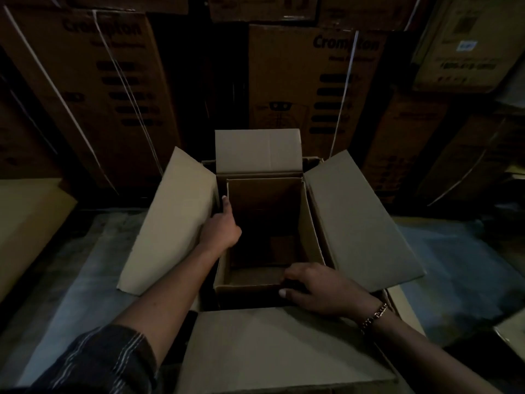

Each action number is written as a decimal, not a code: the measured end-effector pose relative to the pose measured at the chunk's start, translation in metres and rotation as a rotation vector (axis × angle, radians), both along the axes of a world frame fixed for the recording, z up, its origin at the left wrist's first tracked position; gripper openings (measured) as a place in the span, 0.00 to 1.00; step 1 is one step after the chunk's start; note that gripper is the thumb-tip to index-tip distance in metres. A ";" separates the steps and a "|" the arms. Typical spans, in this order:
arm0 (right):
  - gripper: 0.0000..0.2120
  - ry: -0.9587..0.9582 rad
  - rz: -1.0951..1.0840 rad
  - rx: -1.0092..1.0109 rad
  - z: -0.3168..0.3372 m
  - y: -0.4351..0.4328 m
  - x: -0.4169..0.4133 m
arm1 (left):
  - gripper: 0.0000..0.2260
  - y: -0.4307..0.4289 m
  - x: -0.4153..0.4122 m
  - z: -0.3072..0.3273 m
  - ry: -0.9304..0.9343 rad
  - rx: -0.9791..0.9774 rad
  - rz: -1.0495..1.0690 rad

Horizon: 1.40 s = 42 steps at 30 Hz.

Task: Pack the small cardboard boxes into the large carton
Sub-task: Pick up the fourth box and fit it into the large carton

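Fig.: head view, looking down. Large carton [360, 217] is sitting at ctr frame on the floor [460, 251] w/ its top open. Its side flaps are splaying out toward 9 and 3 o'clock, and the near flap is lying flat toward 6 o'clock. A pale flap is standing upright at 12 o'clock; cannot tell whether it belongs to the carton or to the box inside. Small box [308, 223], open-topped w/ a dark interior, is standing upright inside the carton's opening, its walls lying just inside the carton's rim. L hand [220, 231] is extending from 7 o'clock to the box's 9 o'clock wall. One digit is lying straight along that wall's top edge and the others are dipping into shadow, so cannot tell whether this hand is gripping or only touching. R hand [321, 288] is extending from 5 o'clock and pinching the box's 6 o'clock wall near its R corner, thumb outside, fingers curling over the rim to the inside. Hands are well apart, on adjacent walls of the same box. Bracelet [375, 315] is circling the R wrist; a dark striped sleeve [108, 362] is covering the L arm above the forearm. Bkgd, 10 to 2 o'clock: stacked cartons [284, 81] printed "Crompton", w/ white straps [343, 89] running down them, are standing close behind in dim light.
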State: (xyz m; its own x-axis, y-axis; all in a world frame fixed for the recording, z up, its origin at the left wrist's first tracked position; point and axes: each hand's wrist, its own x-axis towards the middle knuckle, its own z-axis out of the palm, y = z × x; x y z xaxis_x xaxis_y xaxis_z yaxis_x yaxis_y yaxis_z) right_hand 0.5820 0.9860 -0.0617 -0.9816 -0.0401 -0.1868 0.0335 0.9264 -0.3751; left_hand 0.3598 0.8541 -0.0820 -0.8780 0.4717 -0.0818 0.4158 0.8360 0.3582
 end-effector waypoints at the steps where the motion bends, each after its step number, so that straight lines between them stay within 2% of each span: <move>1: 0.11 -0.004 0.016 0.010 0.002 -0.001 0.001 | 0.38 -0.001 0.000 0.000 0.005 -0.006 0.007; 5: 0.08 0.008 0.053 0.077 0.005 -0.009 0.006 | 0.38 -0.001 0.001 0.000 0.014 -0.023 0.018; 8: 0.09 0.043 -0.018 0.048 0.005 -0.005 0.008 | 0.38 0.001 0.003 0.000 0.010 -0.012 0.018; 15: 0.19 0.205 -0.293 -0.043 0.016 0.024 0.016 | 0.38 -0.005 0.006 0.003 -0.007 -0.006 0.020; 24: 0.29 0.234 -0.474 -0.076 0.022 0.050 0.006 | 0.35 -0.026 0.014 0.024 0.135 0.039 -0.058; 28: 0.32 0.211 -0.487 -0.159 0.030 0.050 -0.002 | 0.34 -0.042 0.025 0.041 0.109 0.150 -0.096; 34: 0.36 0.294 -0.469 -0.423 0.048 0.044 -0.026 | 0.30 -0.084 0.046 0.087 0.266 0.396 -0.077; 37: 0.34 0.335 -0.425 -0.549 0.066 0.029 -0.047 | 0.28 -0.119 0.048 0.110 0.293 0.554 -0.025; 42: 0.34 0.382 -0.320 -0.532 0.098 -0.014 -0.085 | 0.26 -0.192 0.038 0.139 0.199 0.778 0.122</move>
State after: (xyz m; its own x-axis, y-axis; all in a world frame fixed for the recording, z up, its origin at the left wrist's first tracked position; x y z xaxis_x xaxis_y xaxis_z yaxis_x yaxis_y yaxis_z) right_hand 0.4968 0.9720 0.0364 -0.9532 0.2696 0.1364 0.0486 0.5824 -0.8114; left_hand 0.3982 0.6619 0.0568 -0.8903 0.2294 0.3933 0.4551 0.4211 0.7846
